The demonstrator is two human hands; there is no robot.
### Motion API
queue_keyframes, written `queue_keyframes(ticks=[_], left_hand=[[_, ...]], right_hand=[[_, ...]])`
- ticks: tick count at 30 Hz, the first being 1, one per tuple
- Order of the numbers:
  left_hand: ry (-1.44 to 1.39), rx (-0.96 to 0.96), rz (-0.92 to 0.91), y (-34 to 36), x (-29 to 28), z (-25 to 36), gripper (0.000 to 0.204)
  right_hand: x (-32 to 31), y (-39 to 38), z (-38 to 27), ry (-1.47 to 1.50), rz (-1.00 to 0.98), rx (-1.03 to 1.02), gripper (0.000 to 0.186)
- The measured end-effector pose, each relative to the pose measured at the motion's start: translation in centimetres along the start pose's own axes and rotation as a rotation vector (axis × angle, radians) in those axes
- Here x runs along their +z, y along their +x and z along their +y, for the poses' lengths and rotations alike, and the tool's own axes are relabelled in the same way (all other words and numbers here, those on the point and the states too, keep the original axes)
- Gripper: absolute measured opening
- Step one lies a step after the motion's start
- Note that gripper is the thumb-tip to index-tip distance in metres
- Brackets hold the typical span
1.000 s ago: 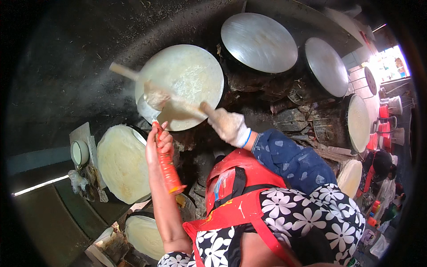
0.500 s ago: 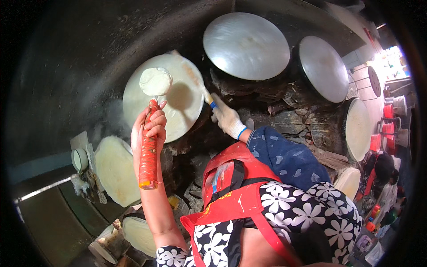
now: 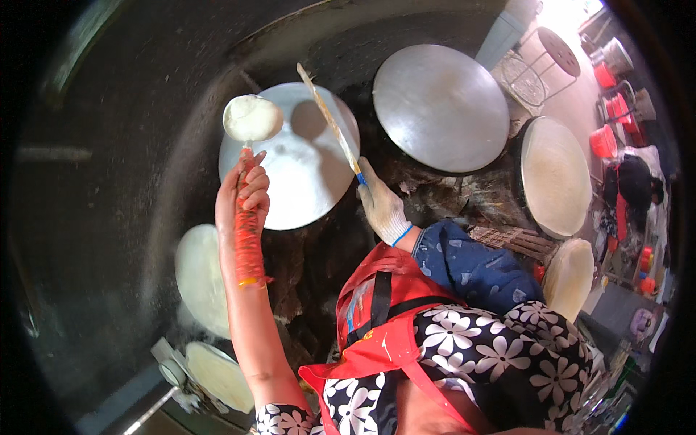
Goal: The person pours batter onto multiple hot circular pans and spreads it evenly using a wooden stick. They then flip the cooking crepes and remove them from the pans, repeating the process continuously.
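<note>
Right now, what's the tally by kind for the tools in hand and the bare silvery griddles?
Red-handled ladle: 1
Slender stick: 1
Bare silvery griddles: 2
Total: 4

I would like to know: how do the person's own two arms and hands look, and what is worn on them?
The left hand and forearm are bare, below a short black sleeve with white flowers. The right hand wears an off-white knitted fabric glove with blue-edged cuff; above a bare strip of wrist comes a dark blue cloth sleeve with pale shapes.
</note>
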State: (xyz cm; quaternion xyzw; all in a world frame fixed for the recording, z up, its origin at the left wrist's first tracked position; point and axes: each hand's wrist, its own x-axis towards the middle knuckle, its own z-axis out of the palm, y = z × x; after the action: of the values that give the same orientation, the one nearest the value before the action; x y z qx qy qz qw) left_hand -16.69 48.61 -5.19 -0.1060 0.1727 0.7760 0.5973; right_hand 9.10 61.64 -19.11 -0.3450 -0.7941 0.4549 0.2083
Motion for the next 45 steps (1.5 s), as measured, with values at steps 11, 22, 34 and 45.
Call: queue_keyframes(ticks=[11, 22, 34, 45], left_hand=[[0.965, 0.213, 0.535, 13.0, -3.3, -4.3, 0.013], [1.907, 0.463, 0.603, 14.1, -8.8, 1.8, 0.055], [2.165, 0.491, 0.714, 10.0, -8.1, 4.8, 0.068], [2.020, 0.537, 0.879, -0.8, -14.1, 8.3, 0.067]], right_hand=[[-1.3, 0.8, 2.0, -0.126, -0.078, 0.204, 0.072], [3.6, 1.8, -1.5, -0.088, -0.098, 0.025, 0.060], [7.6, 4.1, -3.0, -0.177, -0.148, 0.199, 0.061], [8.8, 6.1, -5.2, -0.499, -0.364, 0.038, 0.064]])
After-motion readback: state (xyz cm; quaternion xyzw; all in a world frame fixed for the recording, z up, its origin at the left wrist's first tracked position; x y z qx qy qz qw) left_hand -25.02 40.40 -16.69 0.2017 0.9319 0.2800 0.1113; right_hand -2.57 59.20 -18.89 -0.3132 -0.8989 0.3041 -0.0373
